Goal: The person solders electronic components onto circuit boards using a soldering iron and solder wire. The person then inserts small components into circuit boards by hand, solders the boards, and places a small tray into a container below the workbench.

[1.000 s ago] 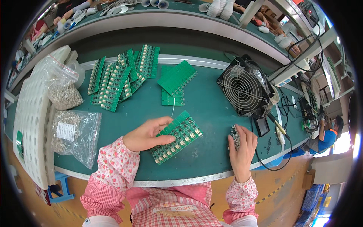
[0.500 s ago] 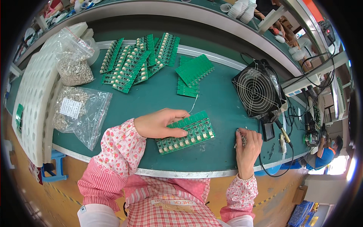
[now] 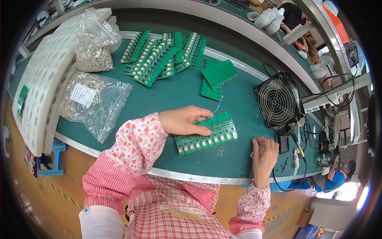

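While the left hand [image 3: 183, 120] holds a circuit board [image 3: 221, 130], the right hand [image 3: 265, 158], grip unclear, could brush parts [image 3: 261, 149] beneath astray.

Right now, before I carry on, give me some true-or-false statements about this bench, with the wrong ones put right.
1. The left hand holds a green circuit board. True.
2. The right hand is at a small heap of tiny parts. True.
3. The heap lies on the board. False: it is apart from the board, to its right.
4. A black fan stands right of the clear bags. True.
5. The fan is left of the left hand. False: it is to the right.
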Motion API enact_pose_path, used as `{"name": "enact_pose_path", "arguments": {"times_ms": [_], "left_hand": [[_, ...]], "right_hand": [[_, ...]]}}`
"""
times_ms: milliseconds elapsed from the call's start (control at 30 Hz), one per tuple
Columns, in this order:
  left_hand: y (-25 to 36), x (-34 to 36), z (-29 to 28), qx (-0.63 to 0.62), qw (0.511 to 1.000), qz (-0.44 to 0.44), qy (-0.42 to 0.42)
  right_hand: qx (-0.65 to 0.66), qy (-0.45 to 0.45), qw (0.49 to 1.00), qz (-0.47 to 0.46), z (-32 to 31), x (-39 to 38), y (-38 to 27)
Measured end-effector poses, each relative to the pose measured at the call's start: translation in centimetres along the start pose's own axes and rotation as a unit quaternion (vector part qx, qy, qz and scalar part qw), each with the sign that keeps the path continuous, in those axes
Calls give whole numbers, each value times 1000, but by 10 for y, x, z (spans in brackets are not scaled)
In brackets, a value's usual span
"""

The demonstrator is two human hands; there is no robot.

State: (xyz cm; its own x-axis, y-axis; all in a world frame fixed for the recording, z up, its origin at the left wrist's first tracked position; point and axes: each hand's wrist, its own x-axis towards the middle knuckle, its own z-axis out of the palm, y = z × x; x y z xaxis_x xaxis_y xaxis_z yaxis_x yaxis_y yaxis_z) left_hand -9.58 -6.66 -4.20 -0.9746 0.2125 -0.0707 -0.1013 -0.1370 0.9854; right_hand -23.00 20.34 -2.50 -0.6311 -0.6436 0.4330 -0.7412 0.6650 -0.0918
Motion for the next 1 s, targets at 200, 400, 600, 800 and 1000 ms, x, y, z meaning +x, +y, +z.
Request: {"name": "enact_pose_path", "arguments": {"times_ms": [200, 400, 600, 800, 1000], "left_hand": [[0, 1, 2, -7, 1000, -21, 4], [0, 0, 3, -18, 1000, -19, 5], [3, -2, 2, 17, 1000, -2, 20], [0, 4, 11, -41, 998, 39, 40], [6, -2, 31, -176, 970, 6, 167]], "right_hand": [[9, -5, 1000, -8, -1, -3, 3], [20, -1, 1000, -1, -1, -2, -1], [25, -6, 1000, -16, -3, 2, -4], [179, 65, 979, 75, 2, -2, -3], [228, 49, 969, 81, 0, 3, -16]]}}
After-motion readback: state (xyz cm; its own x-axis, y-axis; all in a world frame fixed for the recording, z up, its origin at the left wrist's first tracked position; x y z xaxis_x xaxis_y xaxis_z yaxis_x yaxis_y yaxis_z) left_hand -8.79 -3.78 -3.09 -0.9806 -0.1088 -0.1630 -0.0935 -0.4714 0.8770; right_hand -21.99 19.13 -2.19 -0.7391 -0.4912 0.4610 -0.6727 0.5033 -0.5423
